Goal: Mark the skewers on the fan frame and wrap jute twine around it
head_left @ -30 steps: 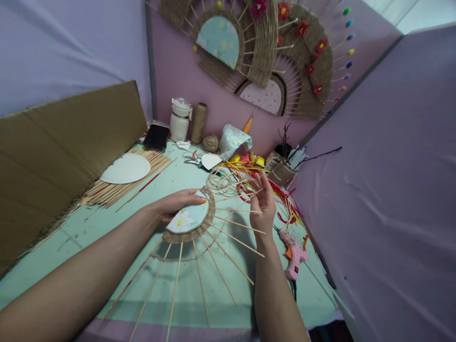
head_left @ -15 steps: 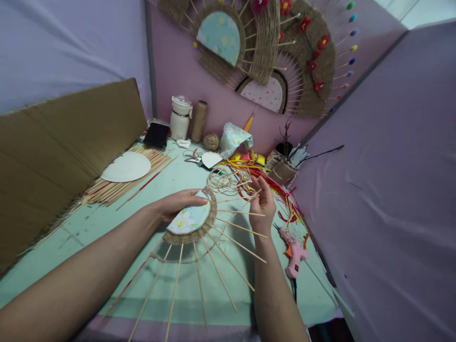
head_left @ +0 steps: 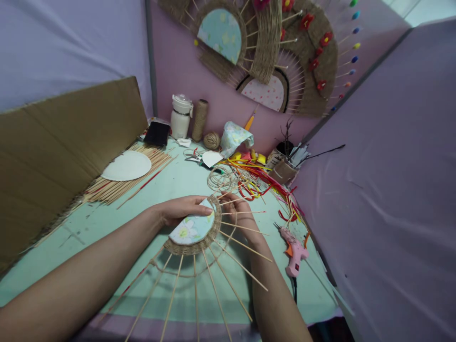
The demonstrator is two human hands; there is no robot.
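Note:
A half-round piece [head_left: 192, 229] covered in blue flowered fabric lies in my left hand [head_left: 187, 209], thumb on top and fingers underneath. Woven brown twine [head_left: 210, 239] borders its curved edge, and thin wooden sticks [head_left: 228, 259] fan out from there toward me and to the right. One loose strand of twine [head_left: 194, 275] loops across the sticks from the left side up toward my right hand [head_left: 238, 209]. That hand is closed at the upper right end of the border, its fingertips partly hidden by sticks, seemingly pinching the strand.
A pink glue gun [head_left: 295, 251] lies at the right, below colourful pipe cleaners [head_left: 263, 178]. Coiled twine [head_left: 221, 178], pliers [head_left: 203, 164] and a twine ball [head_left: 212, 140] are farther back. Wooden sticks and a white oval [head_left: 126, 166] lie by the cardboard [head_left: 71, 147].
My right hand has moved left and down, from the outer stick tips to the woven border. The half-round piece has shifted slightly down and right with my left hand.

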